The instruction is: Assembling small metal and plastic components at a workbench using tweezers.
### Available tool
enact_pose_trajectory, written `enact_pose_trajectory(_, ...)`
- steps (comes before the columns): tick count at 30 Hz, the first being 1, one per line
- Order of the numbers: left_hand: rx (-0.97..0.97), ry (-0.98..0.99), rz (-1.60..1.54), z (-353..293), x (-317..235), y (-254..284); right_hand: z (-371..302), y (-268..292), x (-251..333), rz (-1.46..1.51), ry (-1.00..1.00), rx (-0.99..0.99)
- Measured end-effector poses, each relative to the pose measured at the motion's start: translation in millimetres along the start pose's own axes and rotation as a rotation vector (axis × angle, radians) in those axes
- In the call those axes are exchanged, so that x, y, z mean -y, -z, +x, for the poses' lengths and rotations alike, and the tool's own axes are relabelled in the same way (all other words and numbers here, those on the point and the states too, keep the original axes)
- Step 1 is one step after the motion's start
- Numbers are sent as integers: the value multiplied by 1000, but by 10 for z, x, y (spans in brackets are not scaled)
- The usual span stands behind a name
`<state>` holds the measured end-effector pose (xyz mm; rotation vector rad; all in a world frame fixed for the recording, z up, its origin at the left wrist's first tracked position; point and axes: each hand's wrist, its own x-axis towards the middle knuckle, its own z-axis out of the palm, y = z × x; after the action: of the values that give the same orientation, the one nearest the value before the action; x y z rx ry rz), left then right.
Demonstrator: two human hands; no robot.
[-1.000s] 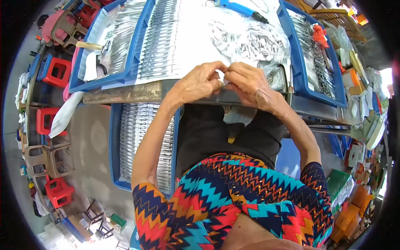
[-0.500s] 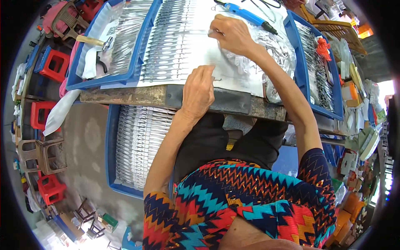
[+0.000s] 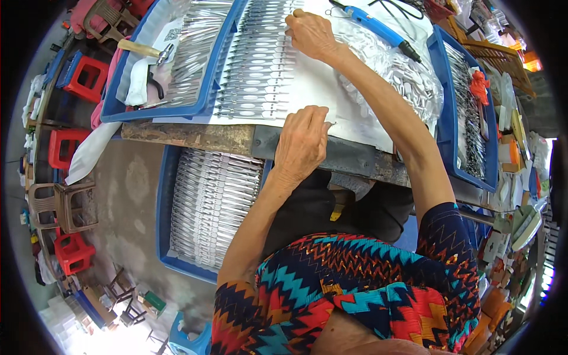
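Rows of slim silver metal pieces, each with an oval plate in its middle, lie side by side on a white sheet. At the right end of the upper rows is my right hand, its fingers pinched; what they hold, if anything, is hidden. Near the table's front edge hovers my left hand with fingers curled together. A tiny thin tip sticks out beside its thumb, too small to name. Right of the rows lies a clear plastic bag full of small silver-white parts.
A blue electric screwdriver lies behind the bag. Left stands a blue tray with metal pieces and a wooden-handled hammer; right, another blue tray. Below the table edge sits a blue crate of silver pieces.
My right hand has moved left and away from me, from above the bare sheet to the rows' end. My left hand stays curled near the table edge, slightly further right in view.
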<state>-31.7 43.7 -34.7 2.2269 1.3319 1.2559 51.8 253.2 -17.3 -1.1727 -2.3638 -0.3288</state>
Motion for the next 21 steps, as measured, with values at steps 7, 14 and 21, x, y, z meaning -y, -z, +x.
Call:
enact_pose_trajectory(7,-2,17,-1,9,-5,0,3,-96,13,25,19,-1)
enact_pose_trajectory(14,-16,56,12,14,-23,6,16,-207,-2,6,44,-45)
enact_pose_trajectory(21,-21,74,17,11,-27,-3,-19,-210,-14,78,28,-75)
